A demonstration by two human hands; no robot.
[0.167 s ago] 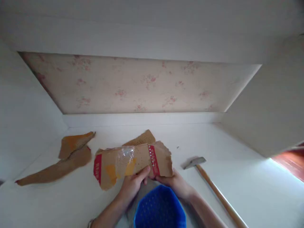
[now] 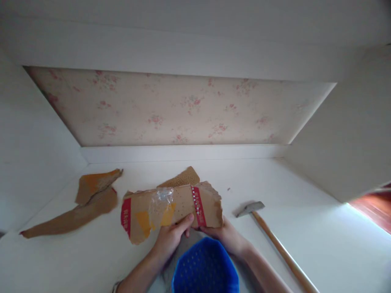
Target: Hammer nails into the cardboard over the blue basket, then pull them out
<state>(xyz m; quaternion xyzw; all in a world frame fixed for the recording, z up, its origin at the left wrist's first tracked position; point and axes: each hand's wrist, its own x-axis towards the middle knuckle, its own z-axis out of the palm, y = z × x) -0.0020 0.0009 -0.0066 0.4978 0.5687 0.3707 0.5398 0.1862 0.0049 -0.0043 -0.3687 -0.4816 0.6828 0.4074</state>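
Observation:
A torn strip of brown cardboard (image 2: 183,203) with red printed bands, clear tape and yellow-orange patches is held out in front of me. My left hand (image 2: 172,238) grips its lower edge, thumb on top and fingers curled beneath. My right hand (image 2: 227,238) holds the same piece near its lower right corner, its fingers mostly hidden under the cardboard. Partly behind the strip lies another cardboard scrap (image 2: 185,177) covered in small dark holes. Right of my right hand, a hammer (image 2: 250,208) with a long wooden handle rests on the white surface.
Torn cardboard pieces (image 2: 97,205) lie to the left on the white surface (image 2: 146,264). Below my hands is a blue, dotted, rounded thing (image 2: 204,264), close to the camera. White side walls and a floral-papered back panel (image 2: 183,110) enclose the space. A small dark bit (image 2: 228,189) lies near the hammer.
Almost nothing differs. The held cardboard has shifted very slightly to the right, with both hands keeping their grip.

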